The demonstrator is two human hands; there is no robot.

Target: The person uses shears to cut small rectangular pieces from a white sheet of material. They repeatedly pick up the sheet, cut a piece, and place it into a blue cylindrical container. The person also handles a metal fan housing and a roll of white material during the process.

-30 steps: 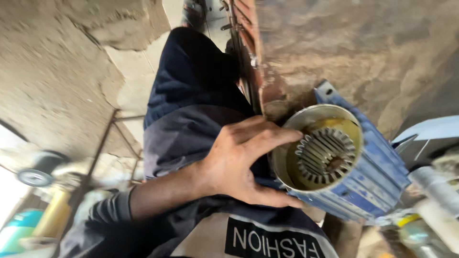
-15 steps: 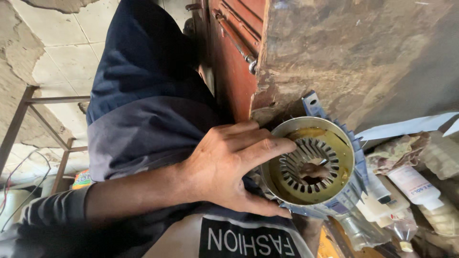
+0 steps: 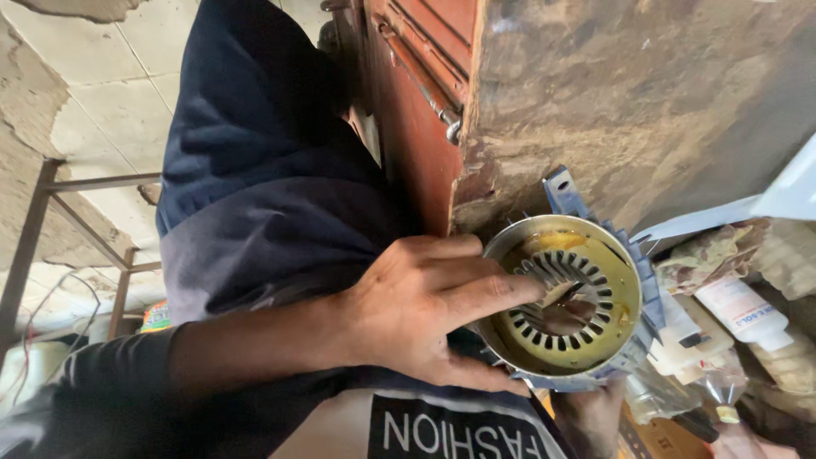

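Observation:
A round blue motor housing (image 3: 646, 289) with a yellowish slotted stator core (image 3: 614, 316) inside rests against my lap. My left hand (image 3: 425, 306) grips its near rim, with the thumb under the edge and the index finger reaching across into the slotted bore. Only part of my right hand (image 3: 595, 416) shows, dark and pressed beneath the housing. Its fingers are hidden.
My dark trousers (image 3: 255, 170) run up the frame beside a red-brown wooden cabinet (image 3: 416, 110) and a rough stone-like slab (image 3: 646, 102). White tubes and bottles (image 3: 739, 310) and plastic wrappers lie to the right. A metal frame (image 3: 76, 221) stands on the tiled floor at left.
The housing has shifted and now faces me more squarely. My left index finger has stretched from the rim into the stator bore. Part of my right hand has appeared below it.

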